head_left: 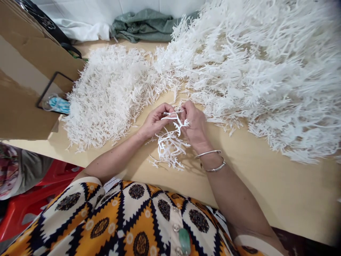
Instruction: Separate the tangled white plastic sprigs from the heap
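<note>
Near the middle of the wooden table, my left hand pinches a thin white branched piece between thumb and fingers. My right hand, with two silver bangles on the wrist, is closed on the other side of the same piece, close to my left fingertips. Below the hands, a small bunch of white branched pieces hangs or lies over the tabletop; whether it is joined to the held piece I cannot tell. The fingers of my right hand are partly hidden behind its back.
A heap of white branched pieces spreads at the left, and a larger pile rises at the right. A cardboard box stands at the far left, with a black wire frame. Green cloth lies behind. Red stools are below left.
</note>
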### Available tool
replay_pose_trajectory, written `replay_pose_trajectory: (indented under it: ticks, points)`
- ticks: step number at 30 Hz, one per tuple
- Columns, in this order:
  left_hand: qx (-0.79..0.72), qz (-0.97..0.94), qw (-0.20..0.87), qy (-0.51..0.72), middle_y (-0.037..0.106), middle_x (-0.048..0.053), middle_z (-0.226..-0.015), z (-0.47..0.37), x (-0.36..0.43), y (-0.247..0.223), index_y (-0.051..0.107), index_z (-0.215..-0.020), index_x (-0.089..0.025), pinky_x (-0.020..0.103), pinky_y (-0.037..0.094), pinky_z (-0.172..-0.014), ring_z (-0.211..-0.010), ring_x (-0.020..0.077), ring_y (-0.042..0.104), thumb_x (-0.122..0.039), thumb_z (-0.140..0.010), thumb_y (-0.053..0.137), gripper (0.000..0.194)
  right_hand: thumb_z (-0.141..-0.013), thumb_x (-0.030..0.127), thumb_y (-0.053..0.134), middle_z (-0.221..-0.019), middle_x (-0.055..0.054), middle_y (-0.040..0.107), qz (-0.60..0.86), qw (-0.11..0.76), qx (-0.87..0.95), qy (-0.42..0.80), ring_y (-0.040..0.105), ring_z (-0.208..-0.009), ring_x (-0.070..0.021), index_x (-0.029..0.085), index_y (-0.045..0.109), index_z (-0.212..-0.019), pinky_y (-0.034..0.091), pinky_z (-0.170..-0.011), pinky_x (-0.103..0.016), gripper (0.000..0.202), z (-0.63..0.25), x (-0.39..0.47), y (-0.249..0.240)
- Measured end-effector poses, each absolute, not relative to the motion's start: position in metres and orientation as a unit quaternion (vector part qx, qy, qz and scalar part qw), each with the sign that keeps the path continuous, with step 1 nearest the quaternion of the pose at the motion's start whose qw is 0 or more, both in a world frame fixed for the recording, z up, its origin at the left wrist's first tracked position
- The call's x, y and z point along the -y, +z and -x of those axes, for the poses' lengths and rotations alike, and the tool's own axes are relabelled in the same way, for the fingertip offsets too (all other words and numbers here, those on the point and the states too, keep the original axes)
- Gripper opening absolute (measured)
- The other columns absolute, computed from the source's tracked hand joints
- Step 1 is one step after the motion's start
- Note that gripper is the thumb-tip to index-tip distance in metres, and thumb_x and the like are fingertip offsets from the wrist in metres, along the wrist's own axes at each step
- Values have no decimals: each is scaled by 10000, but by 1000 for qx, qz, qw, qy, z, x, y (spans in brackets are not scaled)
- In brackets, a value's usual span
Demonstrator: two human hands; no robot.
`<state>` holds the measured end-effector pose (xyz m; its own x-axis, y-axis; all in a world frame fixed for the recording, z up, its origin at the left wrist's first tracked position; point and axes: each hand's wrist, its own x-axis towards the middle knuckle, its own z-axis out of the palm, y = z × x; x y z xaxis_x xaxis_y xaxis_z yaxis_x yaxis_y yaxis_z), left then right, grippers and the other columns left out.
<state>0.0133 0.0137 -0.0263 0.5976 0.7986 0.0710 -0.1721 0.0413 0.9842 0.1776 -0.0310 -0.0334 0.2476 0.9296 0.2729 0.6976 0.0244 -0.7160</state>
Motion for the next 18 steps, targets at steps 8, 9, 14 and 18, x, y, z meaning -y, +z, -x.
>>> replay_pose_trajectory:
  ticks: [8,9,14,18]
  points:
    - [-264,-573,687,361,647,11,-960,-18,-6,-29,636,-1015,-211,275,513,-837,-842,118,598,-539,-900,781,377,-989,333,550,-673,1,629,669,437,573,184,559,-619,-183,250,585,-811,427,-644,-356,199,-208,20,-42]
    - [-285,-555,684,378,640,11,-973,-19,-7,-31,635,-1031,-221,279,513,-845,-859,126,597,-552,-915,758,372,-1009,355,539,-692,-5,660,659,442,575,198,596,-634,-186,246,619,-832,458,-657,-358,223,-209,22,-42]
    - [-303,-515,668,443,584,18,-1047,-20,-12,-41,642,-1060,-244,347,523,-969,-969,155,609,-560,-972,674,330,-1023,326,571,-1057,-80,779,613,499,591,159,726,-927,-222,231,753,-1110,577,-871,-409,223,-206,34,-39]
    - [-289,-519,679,431,583,20,-1076,-20,-11,-41,652,-1098,-257,353,521,-970,-973,148,606,-533,-995,658,295,-1039,430,610,-1165,-101,759,583,527,599,154,717,-1051,-237,249,749,-1173,592,-931,-430,265,-196,41,-28]
